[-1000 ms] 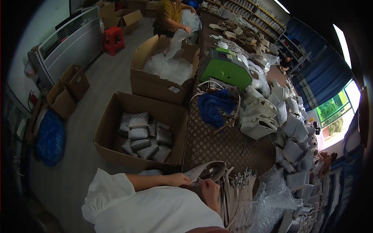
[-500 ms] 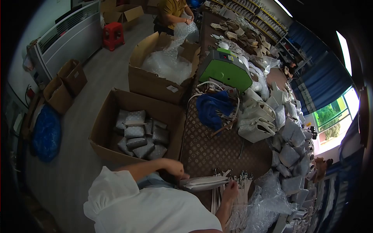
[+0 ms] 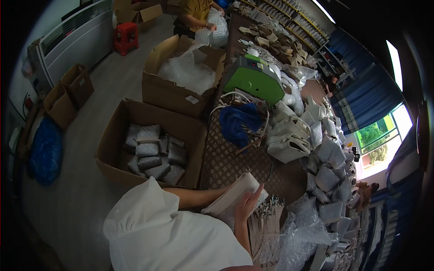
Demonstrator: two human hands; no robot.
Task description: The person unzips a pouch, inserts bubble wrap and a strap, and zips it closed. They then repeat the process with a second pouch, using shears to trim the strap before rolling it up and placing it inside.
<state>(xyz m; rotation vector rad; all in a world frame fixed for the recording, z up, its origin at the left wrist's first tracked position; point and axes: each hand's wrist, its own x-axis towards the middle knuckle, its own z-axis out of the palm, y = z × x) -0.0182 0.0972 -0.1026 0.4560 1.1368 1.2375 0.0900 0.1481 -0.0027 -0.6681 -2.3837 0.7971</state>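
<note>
A flat off-white pouch [image 3: 227,198] is tilted up in front of my body, with a small metal clasp at its upper end. My right hand [image 3: 246,205] lies along its right side, fingers stretched out and touching its surface. My left forearm reaches in from the left; the left hand itself is hidden behind the pouch. Close to my right hand, several off-white straps with metal hooks [image 3: 266,217] lie in a bundle on the table [image 3: 226,160]. Clear bubble wrap [image 3: 303,226] is heaped to the right of the straps.
An open carton [image 3: 108,149] at the left holds several wrapped pouches. Behind it, another carton [image 3: 156,88] contains bubble wrap. A green machine [image 3: 253,81], blue cloth [image 3: 239,122] and white handbags [image 3: 289,140] occupy the table. A co-worker [image 3: 194,18] handles bubble wrap beyond.
The pouch has swung from lying nearly level to tilted upward, its broad face showing. My right hand has shifted from its end to flat along its side. My left hand has gone out of sight behind it.
</note>
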